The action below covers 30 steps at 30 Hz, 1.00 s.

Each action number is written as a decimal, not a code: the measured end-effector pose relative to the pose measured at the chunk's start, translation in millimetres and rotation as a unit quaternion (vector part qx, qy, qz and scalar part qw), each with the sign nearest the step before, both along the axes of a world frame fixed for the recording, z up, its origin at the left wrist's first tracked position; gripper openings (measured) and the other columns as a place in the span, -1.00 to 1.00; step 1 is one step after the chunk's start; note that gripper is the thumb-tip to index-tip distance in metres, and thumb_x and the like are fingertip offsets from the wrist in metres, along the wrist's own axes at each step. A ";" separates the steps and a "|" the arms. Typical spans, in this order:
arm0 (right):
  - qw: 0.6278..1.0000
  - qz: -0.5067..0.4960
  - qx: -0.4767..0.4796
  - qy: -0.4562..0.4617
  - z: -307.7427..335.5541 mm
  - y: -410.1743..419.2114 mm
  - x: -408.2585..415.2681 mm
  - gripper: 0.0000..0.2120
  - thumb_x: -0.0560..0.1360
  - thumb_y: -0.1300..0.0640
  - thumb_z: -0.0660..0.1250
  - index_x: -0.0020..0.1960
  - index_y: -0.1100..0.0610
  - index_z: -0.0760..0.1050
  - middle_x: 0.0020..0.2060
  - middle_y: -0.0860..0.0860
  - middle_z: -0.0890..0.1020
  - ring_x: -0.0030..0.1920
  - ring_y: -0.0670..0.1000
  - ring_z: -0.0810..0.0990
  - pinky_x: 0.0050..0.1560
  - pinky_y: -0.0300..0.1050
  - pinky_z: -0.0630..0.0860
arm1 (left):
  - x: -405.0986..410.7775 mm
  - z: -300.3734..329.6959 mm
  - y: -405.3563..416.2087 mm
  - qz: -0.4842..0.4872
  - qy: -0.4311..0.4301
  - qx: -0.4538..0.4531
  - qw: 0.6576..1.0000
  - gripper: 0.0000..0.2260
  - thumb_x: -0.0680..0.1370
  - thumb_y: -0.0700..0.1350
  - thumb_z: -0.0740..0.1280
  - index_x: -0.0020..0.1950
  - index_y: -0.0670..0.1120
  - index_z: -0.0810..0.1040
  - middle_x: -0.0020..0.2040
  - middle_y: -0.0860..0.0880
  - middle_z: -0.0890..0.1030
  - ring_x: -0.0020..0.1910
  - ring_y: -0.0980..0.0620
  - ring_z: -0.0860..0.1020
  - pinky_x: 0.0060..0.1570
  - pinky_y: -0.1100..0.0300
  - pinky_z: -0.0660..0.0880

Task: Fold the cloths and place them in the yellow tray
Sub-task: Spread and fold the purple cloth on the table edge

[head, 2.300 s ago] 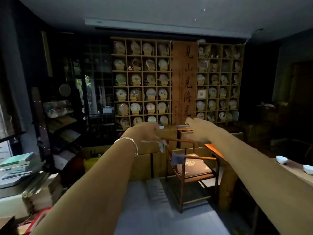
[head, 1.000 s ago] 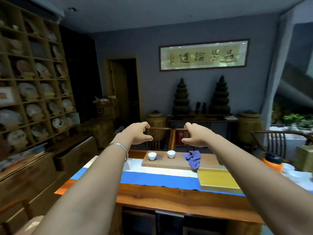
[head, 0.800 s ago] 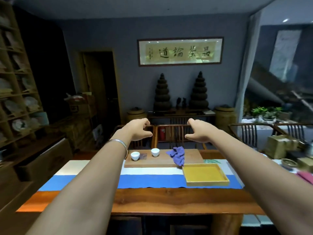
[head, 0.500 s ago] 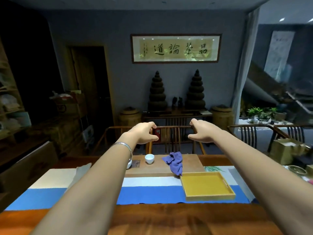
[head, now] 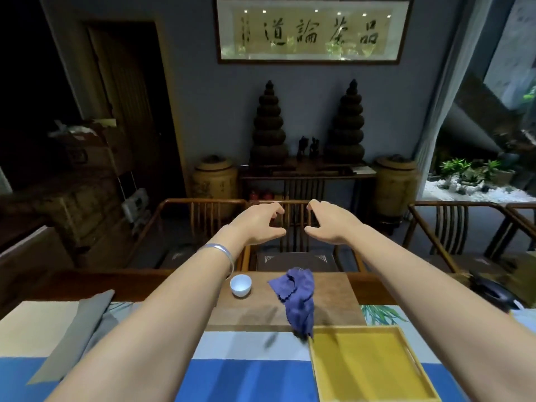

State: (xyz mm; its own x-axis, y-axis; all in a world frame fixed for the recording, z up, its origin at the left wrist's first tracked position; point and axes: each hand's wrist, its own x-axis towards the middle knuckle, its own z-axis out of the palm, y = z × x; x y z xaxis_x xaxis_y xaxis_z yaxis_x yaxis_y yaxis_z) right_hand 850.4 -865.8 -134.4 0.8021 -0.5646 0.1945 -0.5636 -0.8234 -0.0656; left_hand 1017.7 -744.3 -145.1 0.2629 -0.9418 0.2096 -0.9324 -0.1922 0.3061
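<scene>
A crumpled purple cloth [head: 298, 300] lies on a wooden board [head: 333, 297] in the middle of the table, its lower end touching the far left corner of the yellow tray [head: 368, 367]. The tray holds nothing. A grey cloth [head: 75, 332] lies flat on the table at the left. My left hand [head: 258, 221] and my right hand [head: 327, 224] are stretched out side by side in the air, well above and beyond the purple cloth. Both hands hold nothing, with fingers curved and apart.
A small white cup [head: 240, 285] stands on the board left of the purple cloth. A blue and white runner [head: 246, 378] covers the near table. Wooden chairs [head: 293, 224] stand across the table. A dark object [head: 490, 291] sits at the right table edge.
My view swung from the shelf wall round to the table and then tilted down and closer. Both empty hands stayed raised in front and drew slightly nearer each other.
</scene>
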 end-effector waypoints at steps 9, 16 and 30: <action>0.991 -0.027 0.120 0.043 -119.5 -74.1 17.6 -0.51 0.50 -0.05 0.28 0.33 0.17 0.28 0.21 0.20 0.49 0.19 0.24 0.49 0.11 0.10 0.50 | 27.2 -108.2 -77.1 -0.023 0.068 0.075 0.995 -0.51 0.47 0.10 0.35 0.36 -0.01 0.40 0.30 -0.04 0.54 0.27 -0.02 0.49 0.21 0.05 0.45; 0.976 -0.045 0.196 0.086 -231.7 -98.1 11.8 -0.53 0.52 0.03 0.23 0.34 0.22 0.26 0.24 0.24 0.48 0.21 0.25 0.48 0.13 0.07 0.46 | 42.0 -210.2 -103.7 -0.012 0.121 0.116 0.986 -0.64 0.46 -0.04 0.37 0.23 -0.10 0.49 0.17 -0.13 0.60 0.13 -0.15 0.55 0.07 0.01 0.48; 0.976 -0.036 0.191 0.097 -338.9 -126.2 52.2 -0.69 0.50 0.13 0.20 0.22 0.18 0.36 0.11 0.21 0.49 0.08 0.27 0.49 -0.03 0.09 0.48 | 63.3 -342.5 -144.1 0.009 0.111 0.158 0.981 -0.76 0.47 0.05 0.34 -0.02 -0.10 0.51 -0.01 -0.10 0.61 -0.03 -0.13 0.54 -0.05 0.02 0.47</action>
